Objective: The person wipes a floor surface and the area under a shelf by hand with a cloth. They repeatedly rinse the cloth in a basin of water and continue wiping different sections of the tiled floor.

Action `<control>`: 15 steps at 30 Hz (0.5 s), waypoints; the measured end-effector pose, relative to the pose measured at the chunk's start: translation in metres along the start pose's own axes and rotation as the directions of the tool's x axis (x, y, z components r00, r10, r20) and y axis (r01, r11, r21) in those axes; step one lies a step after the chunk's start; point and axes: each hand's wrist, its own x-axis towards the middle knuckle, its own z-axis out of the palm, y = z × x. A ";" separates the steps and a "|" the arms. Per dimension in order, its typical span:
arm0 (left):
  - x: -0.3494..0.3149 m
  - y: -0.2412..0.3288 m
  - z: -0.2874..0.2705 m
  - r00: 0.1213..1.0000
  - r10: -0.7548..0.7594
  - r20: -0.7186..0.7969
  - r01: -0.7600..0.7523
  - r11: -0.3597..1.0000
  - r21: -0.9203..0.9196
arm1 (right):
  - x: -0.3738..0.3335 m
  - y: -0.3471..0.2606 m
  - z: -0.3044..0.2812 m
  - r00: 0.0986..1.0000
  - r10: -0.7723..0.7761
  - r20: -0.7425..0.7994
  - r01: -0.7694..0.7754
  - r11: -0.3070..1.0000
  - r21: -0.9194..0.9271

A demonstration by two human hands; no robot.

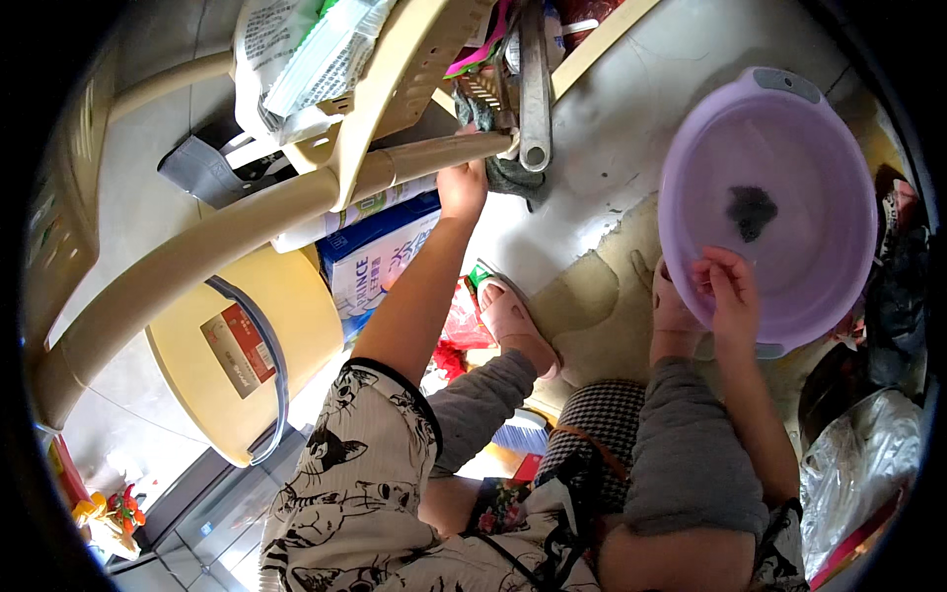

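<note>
Head view: the right hand (733,296) is held over the near left rim of a lilac oval plastic basin (674,187), its fingers loosely curled toward the thumb; whether anything is pinched between them cannot be told. A small dark grey, soft-looking clump (752,212) is seen inside the basin, farther away than the fingertips and apart from them. The basin is apparently placed beside the right foot (674,314) so that it can be reached without leaning. The left hand (462,187) is stretched out at far left of centre, by the end of a thick beige plastic tube (247,225). Its fingers are largely hidden there, so whether they are spread or pinched cannot be told. A dark grey cloth (513,180) is seen just to its right. A blue-and-white printed carton (380,252) and a pale yellow plastic bucket (178,345) are seemingly tucked nearer, for storage.
</note>
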 end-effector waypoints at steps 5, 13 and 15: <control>0.050 -0.042 -0.002 0.964 -0.121 -0.236 0.139 0.988 0.062 | -0.001 0.004 0.010 0.997 0.074 0.012 -0.074 0.997 -0.025; 0.097 -0.030 -0.011 0.955 0.020 -0.296 0.058 0.966 0.253 | 0.001 0.002 -0.009 0.998 0.067 -0.018 -0.068 0.996 -0.060; 0.109 -0.043 -0.013 0.955 0.002 -0.297 0.092 0.948 0.305 | 0.001 0.000 -0.009 0.998 0.053 -0.026 -0.055 0.996 -0.066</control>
